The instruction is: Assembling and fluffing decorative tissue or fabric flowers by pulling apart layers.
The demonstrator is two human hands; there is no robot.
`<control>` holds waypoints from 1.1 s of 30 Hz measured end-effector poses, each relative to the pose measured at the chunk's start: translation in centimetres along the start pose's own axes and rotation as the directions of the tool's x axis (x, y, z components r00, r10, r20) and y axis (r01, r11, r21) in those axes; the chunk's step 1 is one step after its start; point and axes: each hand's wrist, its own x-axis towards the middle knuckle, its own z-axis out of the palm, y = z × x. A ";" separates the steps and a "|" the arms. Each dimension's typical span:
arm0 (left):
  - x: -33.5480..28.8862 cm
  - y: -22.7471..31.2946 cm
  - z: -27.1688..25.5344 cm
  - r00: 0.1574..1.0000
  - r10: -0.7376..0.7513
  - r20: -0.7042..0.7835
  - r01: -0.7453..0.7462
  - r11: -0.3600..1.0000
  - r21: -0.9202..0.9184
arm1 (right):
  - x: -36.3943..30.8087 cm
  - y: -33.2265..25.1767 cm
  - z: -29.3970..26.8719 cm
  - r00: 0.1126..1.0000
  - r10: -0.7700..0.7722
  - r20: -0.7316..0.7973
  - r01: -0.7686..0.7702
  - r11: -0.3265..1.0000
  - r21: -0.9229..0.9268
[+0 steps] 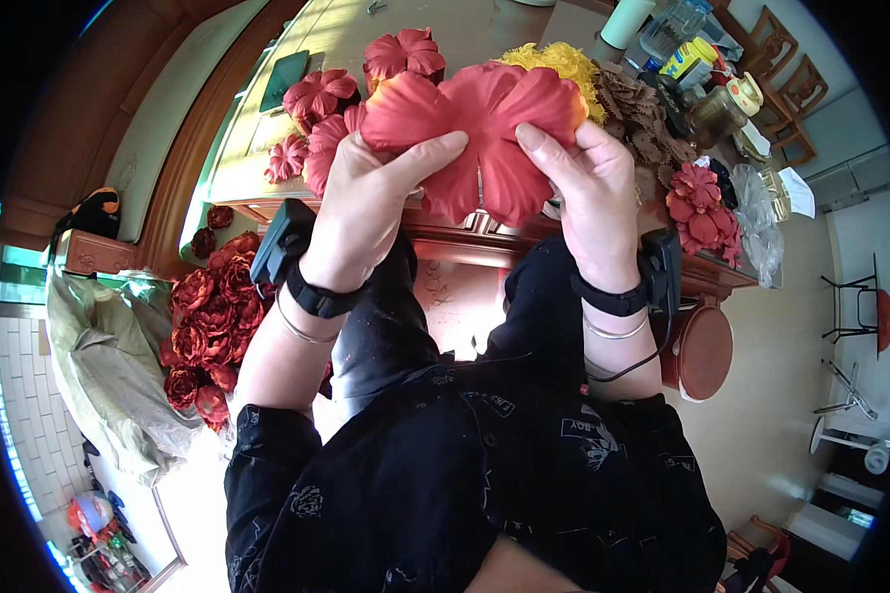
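A large red artificial flower petal layer (480, 133), with broad ruffled lobes and orange-yellow tips, is spread out between my two hands above the table's near edge. My left hand (371, 188) pinches its left side, thumb on top and fingers hidden beneath. On the other side my right hand (588, 183) grips it the same way, thumb pressed near the middle. Just beyond my left hand lie stacks of red petal layers (321, 96) on the table. A yellow frilly bunch (559, 67) shows behind the held piece, with brown ruffled pieces (638, 109) beside it.
At the table's right stand a jar (719, 117), a clear plastic jug (674, 35) and a yellow-labelled container (689, 61). Red petals (702, 212) and a plastic bag (758, 222) lie at the right edge. Finished red flowers (213, 316) are heaped left of my legs; a round stool (704, 351) stands right.
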 end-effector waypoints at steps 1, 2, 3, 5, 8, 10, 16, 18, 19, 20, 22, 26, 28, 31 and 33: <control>0.7 0.1 0.0 1.000 0.008 0.020 -0.008 1.000 -0.002 | 0.6 -0.3 0.0 1.000 -0.024 0.001 0.024 0.999 0.020; 1.5 0.1 0.0 0.999 0.017 0.040 -0.017 1.000 -0.005 | 1.2 -0.4 -0.3 0.999 -0.033 0.007 0.033 0.999 -0.019; 2.3 0.2 0.0 0.998 0.026 0.059 -0.026 1.000 -0.008 | 1.8 -0.4 -0.6 0.999 -0.040 0.015 0.041 0.997 -0.058; 3.8 -0.1 -0.8 0.996 0.005 0.094 -0.008 0.999 0.039 | 2.5 -0.6 -0.5 0.998 -0.067 0.001 0.067 0.995 -0.071; 5.0 0.1 -0.7 0.991 -0.024 0.129 0.021 0.999 0.029 | 3.4 -0.3 -1.0 0.995 -0.101 -0.015 0.098 0.987 -0.124; 5.9 0.1 -0.9 0.990 -0.034 0.137 0.025 0.997 0.069 | 3.9 -0.1 -1.3 0.993 -0.113 -0.027 0.107 0.982 -0.154; 7.9 0.3 -1.0 0.990 -0.061 0.124 0.041 0.987 0.157 | 5.0 0.4 -1.7 0.987 -0.148 -0.056 0.132 0.967 -0.219; 8.6 0.0 -1.5 0.990 -0.060 0.128 0.036 0.983 0.181 | 5.3 0.5 -1.7 0.987 -0.149 -0.065 0.131 0.963 -0.234; 8.9 -0.1 -1.6 0.990 -0.064 0.129 0.041 0.984 0.171 | 5.4 0.6 -1.8 0.986 -0.151 -0.066 0.132 0.963 -0.236; 9.1 -0.2 -1.6 0.989 -0.067 0.130 0.046 0.986 0.160 | 5.6 0.8 -1.8 0.986 -0.153 -0.066 0.134 0.962 -0.237; 9.4 -0.4 -1.7 0.989 -0.079 0.124 0.061 0.988 0.142 | 5.7 0.9 -1.9 0.986 -0.152 -0.069 0.131 0.962 -0.239; 9.6 -0.7 -1.6 0.991 -0.085 0.104 0.074 0.991 0.111 | 5.9 1.1 -2.0 0.989 -0.129 -0.075 0.109 0.966 -0.232; 9.7 -0.9 -1.7 0.991 -0.084 0.104 0.073 0.992 0.107 | 6.0 1.4 -2.2 0.990 -0.118 -0.076 0.098 0.969 -0.229; 9.9 -1.2 -1.9 0.990 -0.091 0.111 0.079 0.991 0.107 | 6.1 1.6 -2.4 0.990 -0.119 -0.073 0.099 0.967 -0.233; 9.8 -1.1 -1.7 0.991 -0.094 0.100 0.084 0.992 0.096 | 6.1 1.7 -2.4 0.989 -0.129 -0.073 0.109 0.965 -0.238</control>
